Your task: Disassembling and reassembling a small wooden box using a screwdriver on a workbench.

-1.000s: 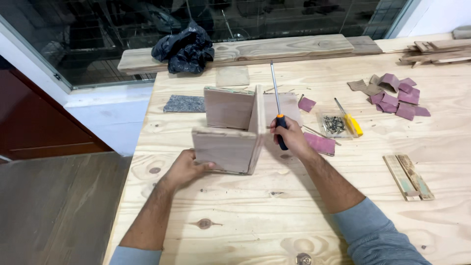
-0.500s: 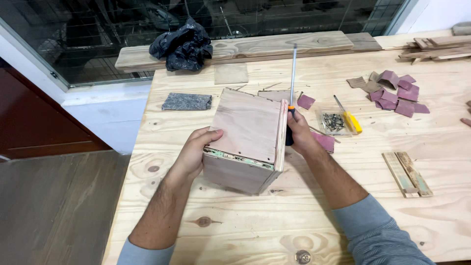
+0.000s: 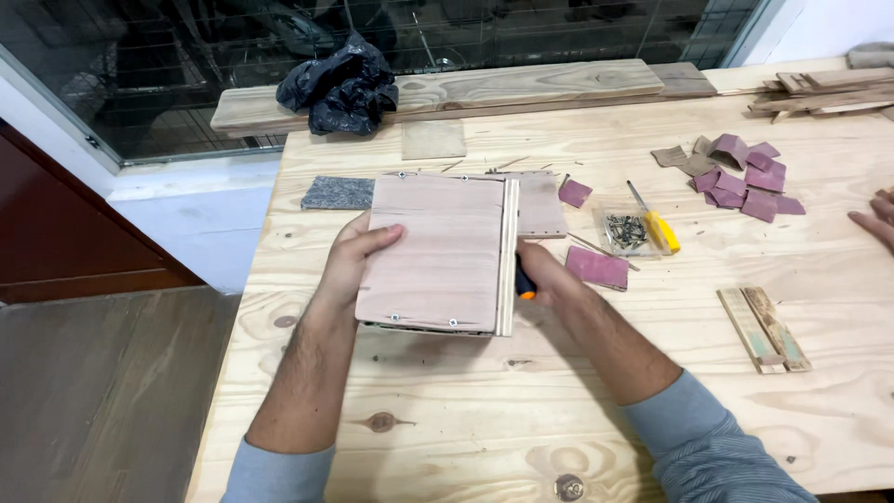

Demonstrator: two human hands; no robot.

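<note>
Box [image 3: 438, 251] sits mid-frame on the counter [image 3: 484, 410]. Left hand [image 3: 352, 261] has fingers [image 3: 382, 233] clamped on it; right hand [image 3: 549, 275] has fingers clamped on a screwdriver [image 3: 524, 284].

Pine workbench [image 3: 484, 410] under sandpaper scraps [image 3: 745, 172]

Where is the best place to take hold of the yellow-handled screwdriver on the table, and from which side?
Grip the yellow-handled screwdriver by its thick yellow handle, coming from above and from the near right. It lies flat and slanted, handle toward the person, metal shaft pointing away. The clear screw box lies close on its left, so that side looks crowded.
</note>
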